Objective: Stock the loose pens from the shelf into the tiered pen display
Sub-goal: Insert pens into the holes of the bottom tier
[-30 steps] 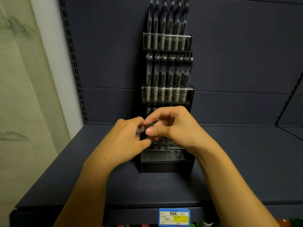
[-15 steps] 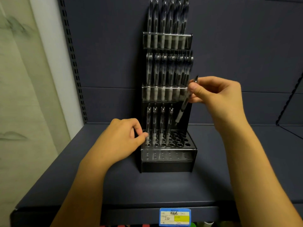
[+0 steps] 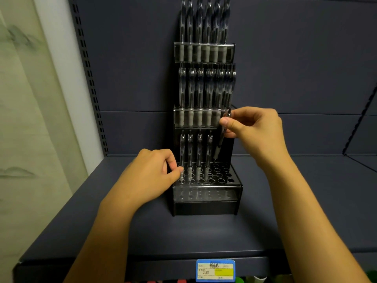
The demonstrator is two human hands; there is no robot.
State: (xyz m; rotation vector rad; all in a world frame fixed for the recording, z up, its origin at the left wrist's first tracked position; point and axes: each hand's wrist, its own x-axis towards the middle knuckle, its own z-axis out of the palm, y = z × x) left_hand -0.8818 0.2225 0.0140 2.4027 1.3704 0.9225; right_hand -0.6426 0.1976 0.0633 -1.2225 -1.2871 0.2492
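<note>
- Pen display, dark and stepped in three tiers, stands on a grey shelf against the shelf's back panel.
- Top two tiers are packed with upright pens: an upper row and a middle row, each behind a clear front strip.
- Bottom tier is a block of round holes; four pens stand upright along its back row, on the left side, and the holes to their right and in front are unfilled.
- The right hand pinches one pen near its top between thumb and fingers, the other fingers curled.
- That pen hangs slightly tilted, tip down, just above the holes at the back right of the bottom tier, beside the fourth standing pen; whether its tip touches a hole cannot be told.
- The left hand sits at the display's left edge, fingers curled in, thumb and forefinger at the base of the leftmost standing pen; it seems to pinch it.
- A blue and yellow price tag is fixed to the shelf's front edge.
</note>
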